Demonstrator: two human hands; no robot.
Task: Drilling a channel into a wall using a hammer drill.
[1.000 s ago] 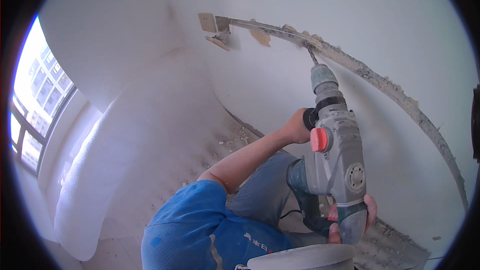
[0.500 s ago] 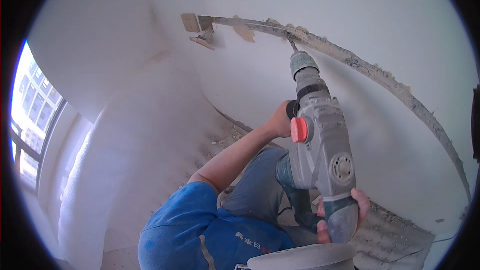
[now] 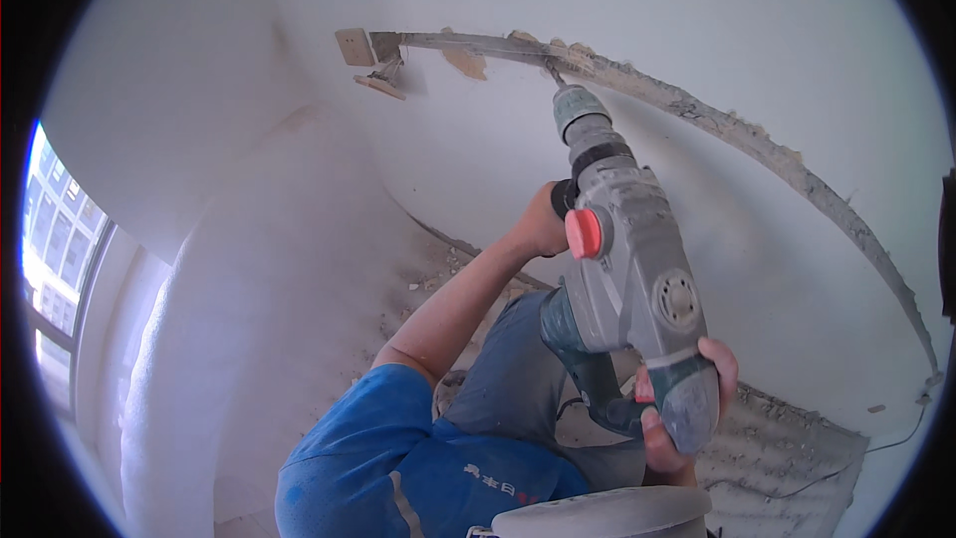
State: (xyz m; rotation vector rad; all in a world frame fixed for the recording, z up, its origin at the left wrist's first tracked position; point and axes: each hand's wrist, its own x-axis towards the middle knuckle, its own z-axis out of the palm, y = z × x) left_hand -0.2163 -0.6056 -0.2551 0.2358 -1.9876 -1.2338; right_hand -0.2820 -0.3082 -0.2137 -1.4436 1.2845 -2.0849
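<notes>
My left hand (image 3: pixel 541 223) is closed round the black side handle (image 3: pixel 565 197) of a large grey-and-green rotary hammer drill (image 3: pixel 637 249) with a red knob on its side. Behind the motor housing, my right hand (image 3: pixel 661 441) wraps the rear grip, its fingers partly hidden by the drill body. From the chuck (image 3: pixel 581 112) a bit (image 3: pixel 555 74) reaches up into a long rough groove (image 3: pixel 687 105) cut in the white wall. The tip meets the groove's lower part; its exact contact is too small to tell.
A socket plate (image 3: pixel 355 47) sits at the groove's left end, with another plate (image 3: pixel 380 87) hanging by wires below it. Rubble (image 3: pixel 428 284) lies along the wall's foot. A cable (image 3: pixel 822 479) crosses the ridged floor covering (image 3: pixel 787 448) at right. A window (image 3: pixel 62 239) is at far left.
The view has shifted a little, so the wall and socket plates appear further left. The drill's rear end has swung slightly up and right, while its bit stays at about the same groove spot.
</notes>
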